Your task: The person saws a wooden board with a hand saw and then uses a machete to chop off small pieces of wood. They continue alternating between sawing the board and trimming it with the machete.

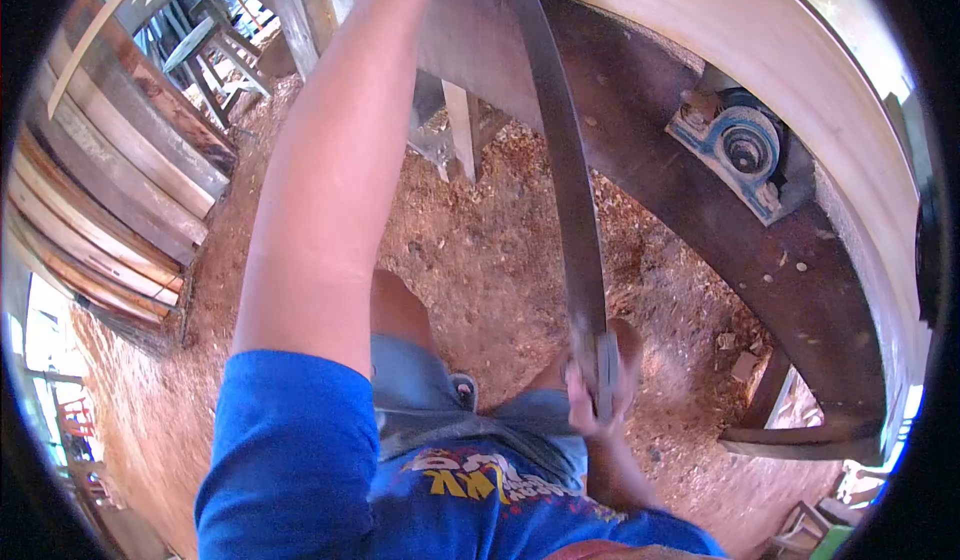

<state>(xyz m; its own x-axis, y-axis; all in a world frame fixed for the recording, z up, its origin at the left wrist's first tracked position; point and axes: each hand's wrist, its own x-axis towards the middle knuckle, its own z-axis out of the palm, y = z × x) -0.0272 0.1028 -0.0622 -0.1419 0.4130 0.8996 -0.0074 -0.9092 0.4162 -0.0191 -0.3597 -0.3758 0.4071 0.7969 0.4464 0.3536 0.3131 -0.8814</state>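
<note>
My right hand [603, 390], blurred by motion, is wrapped around the grey handle of what looks like a handsaw [572, 180] in front of my lap. Its long dark blade rises from the hand to the top edge of the view; I cannot make out its teeth. My left arm reaches up past the left side of the blade. Its hand lies beyond the top edge. Pale wood [690, 5] runs along the top of a dark brown bench side [640, 100], which the upper blade overlaps in view.
A blue-rimmed bearing block [745, 150] is fixed on the bench side. Stacked boards [110, 200] stand at the left, with a stool [210, 45] behind them. Shavings and dust cover the dirt floor [470, 240]. A wooden bench foot [800, 442] juts out at lower right.
</note>
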